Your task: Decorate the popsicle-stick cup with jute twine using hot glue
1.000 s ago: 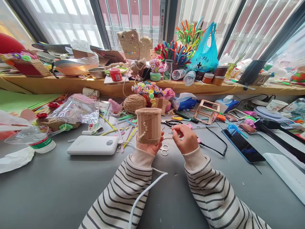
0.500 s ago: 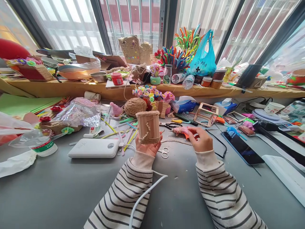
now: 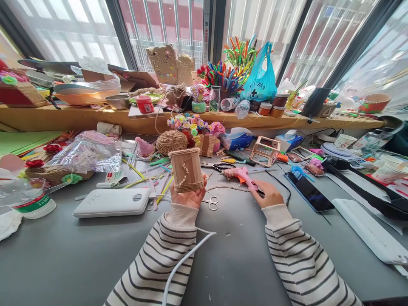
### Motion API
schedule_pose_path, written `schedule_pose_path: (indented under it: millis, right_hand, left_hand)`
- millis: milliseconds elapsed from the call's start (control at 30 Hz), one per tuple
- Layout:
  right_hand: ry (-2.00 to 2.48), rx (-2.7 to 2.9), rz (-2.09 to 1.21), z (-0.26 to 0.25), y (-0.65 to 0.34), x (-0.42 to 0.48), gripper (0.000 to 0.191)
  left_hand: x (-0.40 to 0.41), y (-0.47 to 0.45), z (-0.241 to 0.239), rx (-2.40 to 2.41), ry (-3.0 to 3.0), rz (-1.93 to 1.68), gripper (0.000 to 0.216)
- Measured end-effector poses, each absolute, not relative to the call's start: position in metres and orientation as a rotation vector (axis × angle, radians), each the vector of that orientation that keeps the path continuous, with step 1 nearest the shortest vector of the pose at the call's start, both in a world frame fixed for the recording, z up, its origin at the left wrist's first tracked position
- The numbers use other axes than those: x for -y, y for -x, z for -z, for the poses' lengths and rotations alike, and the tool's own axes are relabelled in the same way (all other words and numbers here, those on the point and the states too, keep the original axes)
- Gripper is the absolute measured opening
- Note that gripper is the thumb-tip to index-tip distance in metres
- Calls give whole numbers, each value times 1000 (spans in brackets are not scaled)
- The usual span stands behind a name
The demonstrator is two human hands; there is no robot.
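My left hand [image 3: 188, 196] is closed round the lower part of a small craft-stick pot [image 3: 185, 170], held upright. Twine is wound at its top and bottom edges, and a little strip of pale beads or knots runs down its front. To the right, my right hand [image 3: 269, 194] has its fingers closed on the handle end of a pink glue gun [image 3: 242, 174], whose nozzle points left. Small scissors [image 3: 213, 202] lie on the table between the hands. Behind the pot sits a ball of twine [image 3: 172, 142].
A white power bank [image 3: 111, 203] with a white cable lies to the left. On the right are a phone [image 3: 309, 191] and a small wooden frame [image 3: 265, 151]. Pliers [image 3: 219, 165] lie behind the glue gun. Jars, pipe cleaners and a blue bag [image 3: 261, 76] crowd the ledge.
My right hand has shifted from over the glue gun's body to its handle, so more of the gun shows. The view has turned slightly right; my left hand still holds the pot.
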State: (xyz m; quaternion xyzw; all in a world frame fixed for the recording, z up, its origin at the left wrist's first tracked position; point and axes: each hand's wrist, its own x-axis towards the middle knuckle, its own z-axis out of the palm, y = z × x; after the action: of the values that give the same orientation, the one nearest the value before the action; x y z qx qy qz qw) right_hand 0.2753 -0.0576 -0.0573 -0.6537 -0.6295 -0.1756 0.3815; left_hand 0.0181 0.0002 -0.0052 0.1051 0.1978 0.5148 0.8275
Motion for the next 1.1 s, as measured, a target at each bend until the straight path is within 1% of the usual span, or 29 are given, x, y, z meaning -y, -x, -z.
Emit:
schedule_pose_path:
  millis: [333, 567, 667, 767, 867, 933, 1000, 1033, 1100]
  right_hand:
    - [1767, 1583, 433, 75, -279, 52, 35]
    - [1770, 1553, 372, 68, -273, 57, 32]
    - [1733, 1542, 341, 59, -269, 60, 31]
    - [1656, 1525, 320, 49, -262, 61, 31]
    - [1531, 1547, 246, 41, -242, 59, 34]
    - [1430, 1575, 107, 37, -220, 55, 39]
    - [1244, 1407, -496, 33, -194, 48, 51]
    - [1173, 1294, -709, 31, -181, 44, 59]
    - [1044, 1105, -1003, 26, -159, 35, 72]
  left_hand:
    - [2, -18, 7, -426, -270, -1113, 71]
    - [1, -21, 5, -518, -163, -1192, 48]
    - [1, -22, 7, -508, -252, -1232, 41]
    - [2, -24, 11, -463, -386, -1266, 30]
    - [2, -28, 14, -438, -468, -1286, 30]
    - [2, -31, 17, -436, -519, -1295, 34]
    - [1, -32, 19, -445, -558, -1304, 37]
    - [0, -32, 21, -454, -573, -1309, 38]
    - [0, -31, 24, -477, -599, -1316, 40]
